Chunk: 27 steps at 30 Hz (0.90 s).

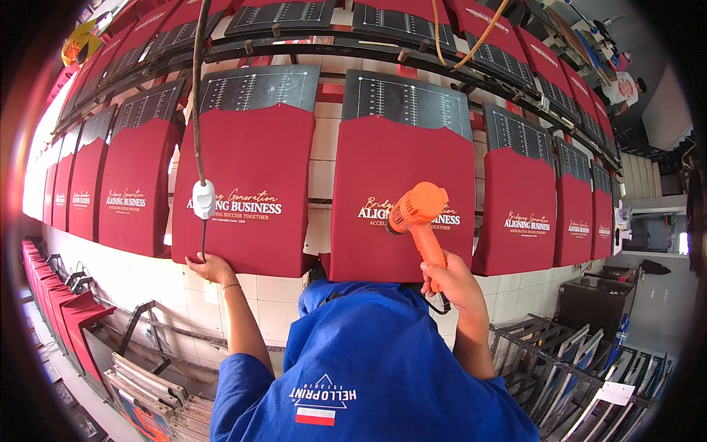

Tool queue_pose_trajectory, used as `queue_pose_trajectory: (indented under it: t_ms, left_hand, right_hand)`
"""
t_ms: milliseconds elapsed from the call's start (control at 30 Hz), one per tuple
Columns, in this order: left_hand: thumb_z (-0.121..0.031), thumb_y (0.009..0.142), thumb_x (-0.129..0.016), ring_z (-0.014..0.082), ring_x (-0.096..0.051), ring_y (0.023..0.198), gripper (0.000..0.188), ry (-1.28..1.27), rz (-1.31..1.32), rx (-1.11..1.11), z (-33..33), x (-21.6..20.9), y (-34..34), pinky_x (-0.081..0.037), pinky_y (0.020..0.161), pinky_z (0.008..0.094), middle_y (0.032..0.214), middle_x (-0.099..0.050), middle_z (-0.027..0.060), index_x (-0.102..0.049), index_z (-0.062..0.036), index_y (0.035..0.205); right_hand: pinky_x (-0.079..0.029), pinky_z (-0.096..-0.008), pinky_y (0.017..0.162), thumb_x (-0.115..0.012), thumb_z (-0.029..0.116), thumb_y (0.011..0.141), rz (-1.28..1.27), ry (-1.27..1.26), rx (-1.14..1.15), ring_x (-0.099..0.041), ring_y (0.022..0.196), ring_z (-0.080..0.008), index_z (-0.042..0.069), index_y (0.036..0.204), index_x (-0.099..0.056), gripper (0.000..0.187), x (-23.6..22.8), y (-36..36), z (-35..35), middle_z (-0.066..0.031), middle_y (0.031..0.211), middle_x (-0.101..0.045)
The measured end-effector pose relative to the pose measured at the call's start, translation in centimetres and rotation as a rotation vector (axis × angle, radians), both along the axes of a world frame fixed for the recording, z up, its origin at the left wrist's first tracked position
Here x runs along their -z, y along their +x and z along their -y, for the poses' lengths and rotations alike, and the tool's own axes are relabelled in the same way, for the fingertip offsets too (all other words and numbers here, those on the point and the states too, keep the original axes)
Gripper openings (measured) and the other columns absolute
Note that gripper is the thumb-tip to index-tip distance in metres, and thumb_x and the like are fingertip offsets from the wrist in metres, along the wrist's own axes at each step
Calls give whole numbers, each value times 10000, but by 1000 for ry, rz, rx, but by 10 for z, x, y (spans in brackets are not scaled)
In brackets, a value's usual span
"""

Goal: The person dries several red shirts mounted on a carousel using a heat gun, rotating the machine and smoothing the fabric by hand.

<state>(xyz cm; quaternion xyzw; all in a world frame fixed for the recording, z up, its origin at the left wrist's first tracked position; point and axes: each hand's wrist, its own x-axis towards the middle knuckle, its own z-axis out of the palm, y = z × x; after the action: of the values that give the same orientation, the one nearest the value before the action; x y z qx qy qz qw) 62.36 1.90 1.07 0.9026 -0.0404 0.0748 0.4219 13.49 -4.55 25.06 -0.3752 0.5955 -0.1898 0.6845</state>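
In my right hand (458, 283) is an orange heat gun (418, 208), its handle wrapped by my fingers. It hangs over the white and gold print of a dark red shirt (401, 166) stretched on a black board (405, 101). Its nozzle points left and a little down, and it covers part of the lettering. My left hand (213, 269) is at the lower edge of the neighbouring red shirt (247, 158), its fingers closed around the thin dark power cord (203, 239). This cord hangs from a white plug connector (204, 199) in front of that shirt.
Rows of boards with matching red shirts curve away on both sides, mounted along dark metal rails (346, 46). A thick cable (197, 88) drops from above. Printing frames (582, 376) stand in a rack at lower right, and a person (624, 92) is at far right.
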Motion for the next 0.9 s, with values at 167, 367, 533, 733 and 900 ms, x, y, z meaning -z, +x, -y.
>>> queue_pose_trajectory:
  t_ms: [167, 367, 533, 733, 900]
  left_hand:
    - [-232, 984, -475, 386, -445, 1279, 482, -29, -42, -5, 2, -3, -3, -373, 1064, 449, 1403, -440, 242, -380, 3, 1394]
    - [-220, 978, -484, 384, -448, 1281, 474, -12, -4, -4, -1, 3, 1, -377, 1062, 442, 1401, -446, 243, -397, 11, 1383]
    - [-216, 975, -489, 381, -446, 1287, 486, -31, 8, -1, -2, 7, 3, -376, 1067, 438, 1399, -453, 242, -393, 17, 1390]
    - [-220, 974, -489, 378, -440, 1295, 497, -28, -17, -6, 2, 1, -1, -370, 1076, 438, 1406, -448, 240, -385, 15, 1399]
    - [-218, 975, -491, 378, -451, 1286, 493, -20, -6, -11, -2, 6, 4, -371, 1077, 438, 1404, -448, 242, -387, 16, 1396]
  right_hand:
    - [-474, -261, 502, -594, 157, 901, -16, -26, 18, -612, 589, -131, 7, 1021, -536, 201, 4, -7, -4, -31, 767, -560]
    - [-474, -262, 501, -592, 157, 901, -38, -4, 43, -612, 586, -131, 14, 1006, -538, 185, 1, -13, -4, -34, 757, -562]
    - [-475, -263, 496, -593, 161, 905, -37, -38, 81, -607, 575, -134, 11, 999, -539, 185, 5, -16, -8, -37, 747, -562]
    - [-480, -252, 490, -596, 177, 911, -32, -79, 107, -606, 563, -129, 7, 992, -542, 196, 8, -19, -11, -32, 725, -561]
    - [-485, -251, 492, -608, 170, 901, -37, -49, 133, -609, 565, -135, 10, 991, -551, 192, 4, -26, -10, -29, 721, -564]
